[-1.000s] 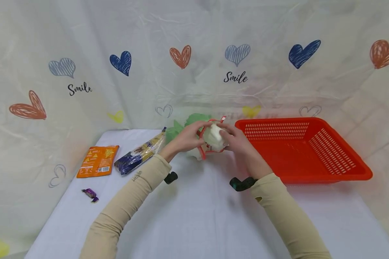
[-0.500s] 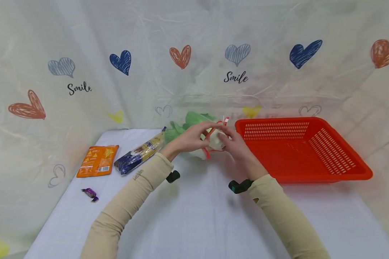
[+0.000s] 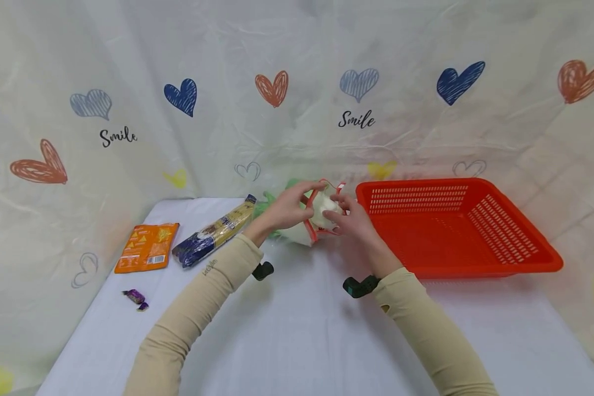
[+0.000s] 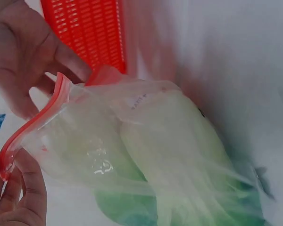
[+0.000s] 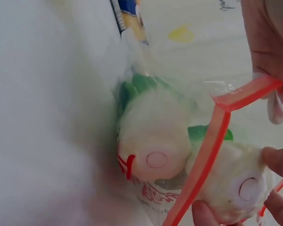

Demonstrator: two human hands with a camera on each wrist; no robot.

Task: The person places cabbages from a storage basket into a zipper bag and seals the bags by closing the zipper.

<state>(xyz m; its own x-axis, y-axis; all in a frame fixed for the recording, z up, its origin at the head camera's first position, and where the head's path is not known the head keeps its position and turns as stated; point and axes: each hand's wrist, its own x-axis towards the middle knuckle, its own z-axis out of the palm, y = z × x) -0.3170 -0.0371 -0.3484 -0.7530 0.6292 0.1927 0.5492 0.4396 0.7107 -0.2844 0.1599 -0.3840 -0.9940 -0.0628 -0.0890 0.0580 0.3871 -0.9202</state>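
Two pale-based, green-leaved heads that look like bok choy (image 5: 154,136) lie in a clear zip bag (image 4: 70,132) with a red closure strip. My left hand (image 3: 288,209) pinches the strip at the bag's mouth, as the left wrist view shows. The right hand (image 3: 358,224) is at the same opening. Its thumb and fingers (image 5: 276,162) lie on opposite sides of the round base of the nearer bok choy (image 5: 233,188), just inside the mouth. In the head view, my left hand covers part of the bag.
A red plastic basket (image 3: 457,269) stands right of the bag. To the left lie a blue-and-gold clear packet (image 3: 213,234), an orange pouch (image 3: 147,247) and a purple wrapped candy (image 3: 136,297). A printed sheet with hearts (image 3: 297,126) hangs behind the white-covered table (image 3: 297,341).
The bok choy at the opening has shifted left, farther into the bag. My right fingers have moved with it and are more spread. The left hand has kept hold of the edge.
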